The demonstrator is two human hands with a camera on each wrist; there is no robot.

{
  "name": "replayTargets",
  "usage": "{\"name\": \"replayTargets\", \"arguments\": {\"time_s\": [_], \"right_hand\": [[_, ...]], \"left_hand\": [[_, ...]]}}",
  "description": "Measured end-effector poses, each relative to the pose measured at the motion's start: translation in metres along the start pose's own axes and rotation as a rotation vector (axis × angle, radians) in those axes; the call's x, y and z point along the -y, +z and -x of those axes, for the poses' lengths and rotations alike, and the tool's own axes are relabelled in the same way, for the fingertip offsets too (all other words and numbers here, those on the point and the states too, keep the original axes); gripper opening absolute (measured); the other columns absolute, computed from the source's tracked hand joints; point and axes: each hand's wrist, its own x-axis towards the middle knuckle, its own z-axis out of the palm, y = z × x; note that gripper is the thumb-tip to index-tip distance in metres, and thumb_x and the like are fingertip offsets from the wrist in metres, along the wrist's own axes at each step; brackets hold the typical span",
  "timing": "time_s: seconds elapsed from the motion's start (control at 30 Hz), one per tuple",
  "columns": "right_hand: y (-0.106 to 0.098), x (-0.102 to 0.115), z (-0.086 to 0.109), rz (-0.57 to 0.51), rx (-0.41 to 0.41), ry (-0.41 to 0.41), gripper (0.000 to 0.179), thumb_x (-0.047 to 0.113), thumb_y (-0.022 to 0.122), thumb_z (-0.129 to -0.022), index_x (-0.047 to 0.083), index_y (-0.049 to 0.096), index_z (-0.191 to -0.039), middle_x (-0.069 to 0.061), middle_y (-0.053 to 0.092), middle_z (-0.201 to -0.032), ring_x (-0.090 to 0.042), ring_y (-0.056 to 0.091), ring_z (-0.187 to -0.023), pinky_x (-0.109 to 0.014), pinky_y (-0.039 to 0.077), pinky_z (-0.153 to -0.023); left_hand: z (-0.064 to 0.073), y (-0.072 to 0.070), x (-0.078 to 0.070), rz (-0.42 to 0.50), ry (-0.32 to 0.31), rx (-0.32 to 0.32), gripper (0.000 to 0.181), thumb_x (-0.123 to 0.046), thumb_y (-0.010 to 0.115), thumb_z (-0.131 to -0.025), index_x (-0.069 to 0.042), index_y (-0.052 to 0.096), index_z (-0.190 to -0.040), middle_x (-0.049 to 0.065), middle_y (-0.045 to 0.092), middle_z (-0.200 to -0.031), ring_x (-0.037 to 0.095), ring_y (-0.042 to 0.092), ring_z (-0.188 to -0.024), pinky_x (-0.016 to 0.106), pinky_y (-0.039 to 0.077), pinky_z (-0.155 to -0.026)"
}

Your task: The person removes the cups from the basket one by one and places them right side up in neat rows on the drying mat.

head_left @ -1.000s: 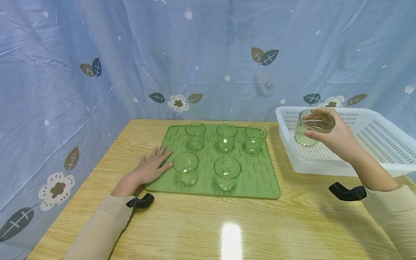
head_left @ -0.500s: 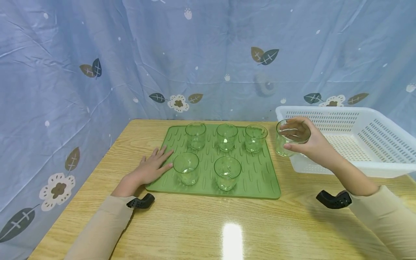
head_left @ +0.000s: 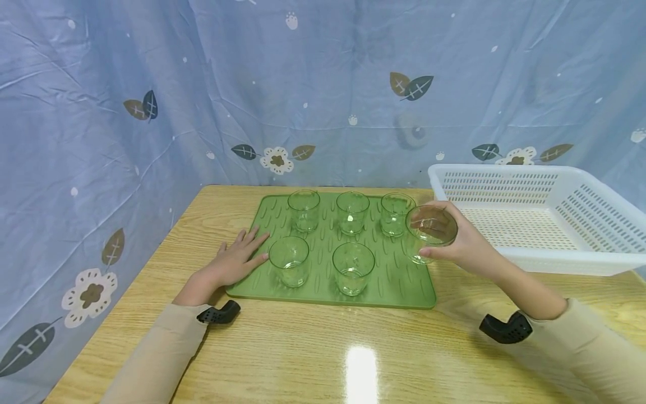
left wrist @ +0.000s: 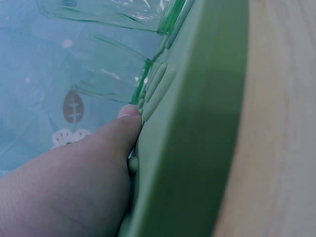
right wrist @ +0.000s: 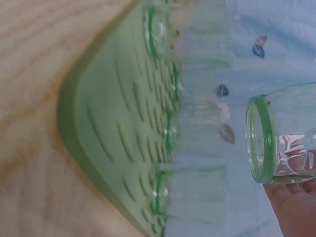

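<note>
A clear glass cup [head_left: 415, 247] is gripped by my right hand [head_left: 461, 241], thumb at the near side and fingers around the far side. It hovers over the right edge of the green mat [head_left: 313, 292]; in the right wrist view the cup [right wrist: 264, 140] hangs above the mat surface, apart from it. On the mat's left edge my left hand [head_left: 234, 262] rests flat with spread fingers. Beside its thumb stands one glass cup [head_left: 290, 269], with another cup [head_left: 353, 275] to its right. Three more stand behind: a left cup [head_left: 304, 216], a middle cup [head_left: 352, 219] and a right cup [head_left: 391, 221].
A white perforated plastic basket [head_left: 535, 261] stands on the wooden table [head_left: 303, 348] at the right, with no cups visible in it. A blue patterned curtain [head_left: 323, 101] hangs behind the table and down its left side.
My right hand has carried the glass cup leftward and toward me, out from over the basket to the mat's right edge. The left hand has stayed still.
</note>
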Motion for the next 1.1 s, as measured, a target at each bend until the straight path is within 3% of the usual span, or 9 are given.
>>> {"name": "replayTargets", "arguments": {"time_s": [0.23,0.47,0.67,0.9,1.1], "right_hand": [[0.012,-0.012,0.005,-0.045,0.071,-0.009,0.077,-0.024,0.075,-0.075,0.0,0.044,-0.141,0.002,0.062,-0.13,-0.011,0.062,-0.12,-0.022,0.044,-0.107],[0.013,-0.024,0.013,0.039,0.133,0.078,0.078,-0.018,0.078,-0.076,-0.011,0.036,-0.141,-0.001,0.063,-0.13,-0.01,0.06,-0.121,-0.02,0.043,-0.106],[0.01,-0.031,0.016,0.058,0.177,0.156,0.079,-0.012,0.081,-0.077,-0.014,0.035,-0.141,-0.011,0.061,-0.134,-0.007,0.058,-0.123,-0.02,0.042,-0.106],[0.006,-0.039,0.019,0.031,0.301,0.196,0.085,-0.007,0.084,-0.077,-0.016,0.032,-0.143,-0.036,0.049,-0.142,-0.003,0.054,-0.129,-0.021,0.04,-0.108],[0.004,-0.042,0.014,0.06,0.381,0.19,0.088,-0.002,0.087,-0.076,-0.014,0.033,-0.144,-0.034,0.046,-0.147,-0.002,0.049,-0.134,-0.02,0.036,-0.111]], "left_hand": [[-0.001,0.0,0.0,0.007,0.0,-0.007,0.069,-0.05,0.039,-0.11,-0.014,0.021,-0.166,0.02,0.006,-0.17,0.048,-0.001,-0.153,0.08,-0.003,-0.11],[-0.002,0.0,0.002,0.001,-0.005,-0.001,0.069,-0.052,0.038,-0.11,-0.015,0.021,-0.166,0.019,0.005,-0.17,0.048,-0.002,-0.153,0.08,-0.003,-0.109],[-0.003,-0.001,0.003,-0.012,-0.007,-0.006,0.069,-0.052,0.037,-0.11,-0.015,0.02,-0.166,0.019,0.004,-0.17,0.048,-0.002,-0.153,0.08,-0.003,-0.11],[-0.002,0.001,0.003,-0.012,0.001,0.001,0.069,-0.052,0.037,-0.11,-0.015,0.02,-0.166,0.019,0.005,-0.17,0.048,-0.002,-0.153,0.081,-0.002,-0.109],[-0.002,0.001,0.002,-0.007,-0.001,-0.004,0.069,-0.051,0.038,-0.11,-0.015,0.021,-0.166,0.019,0.005,-0.17,0.048,-0.002,-0.153,0.081,-0.002,-0.109]]}}
